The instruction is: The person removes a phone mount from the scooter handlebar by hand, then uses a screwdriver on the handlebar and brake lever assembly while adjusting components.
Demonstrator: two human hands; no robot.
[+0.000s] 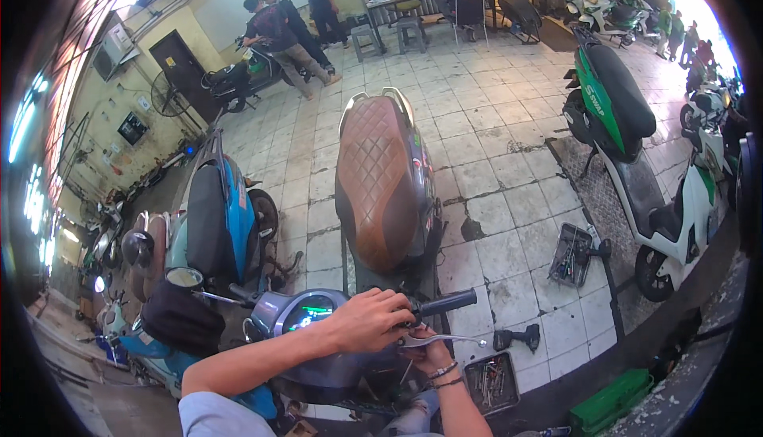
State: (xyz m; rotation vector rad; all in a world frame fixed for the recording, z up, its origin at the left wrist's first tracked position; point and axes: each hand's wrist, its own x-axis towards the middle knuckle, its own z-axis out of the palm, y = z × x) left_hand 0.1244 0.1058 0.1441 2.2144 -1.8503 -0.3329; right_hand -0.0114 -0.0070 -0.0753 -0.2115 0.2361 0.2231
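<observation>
A scooter with a brown quilted seat (377,170) stands in front of me, its lit dashboard (308,314) close to my left forearm. My left hand (375,318) reaches across the dashboard, and its fingers curl over the inner end of the handlebar, beside the black grip (447,302). Just below, my right hand (425,348), with bracelets at the wrist, pinches the base of the silver brake lever (461,340). The lever's ball end sticks out to the right. What lies between the fingertips of both hands is partly hidden.
A black cordless drill (517,337) and a tray of tools (491,381) lie on the tiles at right, near a green toolbox (610,401). Another tool tray (571,256) sits farther off. A blue scooter (230,218) stands left, a green-and-white one (620,111) right. People (274,35) stand behind.
</observation>
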